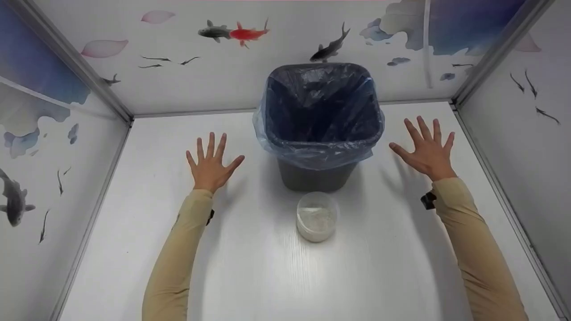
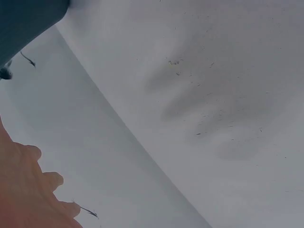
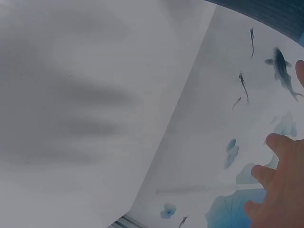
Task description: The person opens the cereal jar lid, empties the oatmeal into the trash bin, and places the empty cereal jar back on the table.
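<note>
My left hand (image 1: 211, 167), fingers spread, is held over the white table to the left of a trash can (image 1: 314, 176) and touches nothing I can see. On the can's other side, my right hand (image 1: 429, 154) is spread the same way, its thumb toward the can. A blue plastic bag (image 1: 319, 156) lines the can and folds over its rim. In front of the can stands a round clear tub (image 1: 316, 223) with something pale inside, too indistinct to name. Each wrist view shows fingertips (image 2: 54, 180) (image 3: 266, 175) apart from any object, with finger shadows below.
White panels printed with fish, petals and blue washes enclose the white table (image 1: 267, 276) at the back and both sides. Metal frame strips (image 1: 504, 196) run along the corners and edges. The can stands close to the back panel (image 1: 178, 84).
</note>
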### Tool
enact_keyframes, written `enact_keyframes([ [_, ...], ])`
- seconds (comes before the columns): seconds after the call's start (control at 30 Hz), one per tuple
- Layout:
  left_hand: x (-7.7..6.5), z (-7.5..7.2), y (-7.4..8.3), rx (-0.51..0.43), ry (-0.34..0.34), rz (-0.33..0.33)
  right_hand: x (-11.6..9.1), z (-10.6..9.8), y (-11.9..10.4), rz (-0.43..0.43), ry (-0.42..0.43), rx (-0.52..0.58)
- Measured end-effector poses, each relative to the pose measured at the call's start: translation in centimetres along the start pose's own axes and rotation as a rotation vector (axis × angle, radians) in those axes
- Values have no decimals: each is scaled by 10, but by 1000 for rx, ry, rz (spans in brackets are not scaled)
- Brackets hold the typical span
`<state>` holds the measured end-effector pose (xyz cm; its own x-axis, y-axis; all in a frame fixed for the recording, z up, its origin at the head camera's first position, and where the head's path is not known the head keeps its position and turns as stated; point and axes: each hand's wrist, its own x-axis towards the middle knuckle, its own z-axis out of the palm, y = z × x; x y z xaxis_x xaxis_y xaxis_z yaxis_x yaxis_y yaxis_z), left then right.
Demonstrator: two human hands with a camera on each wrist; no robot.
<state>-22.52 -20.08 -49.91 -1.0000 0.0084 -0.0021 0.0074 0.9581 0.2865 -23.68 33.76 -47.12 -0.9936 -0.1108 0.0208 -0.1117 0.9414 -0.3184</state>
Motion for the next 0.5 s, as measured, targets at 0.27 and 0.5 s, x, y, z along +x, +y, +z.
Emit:
enact_keyframes([
  [0.27,-5,2,1,27,0,25,-5,-1,0,-13,8,-6],
  [0.5,-14,4,4,24,39,74,-15,-3,-7,-51,63,10],
])
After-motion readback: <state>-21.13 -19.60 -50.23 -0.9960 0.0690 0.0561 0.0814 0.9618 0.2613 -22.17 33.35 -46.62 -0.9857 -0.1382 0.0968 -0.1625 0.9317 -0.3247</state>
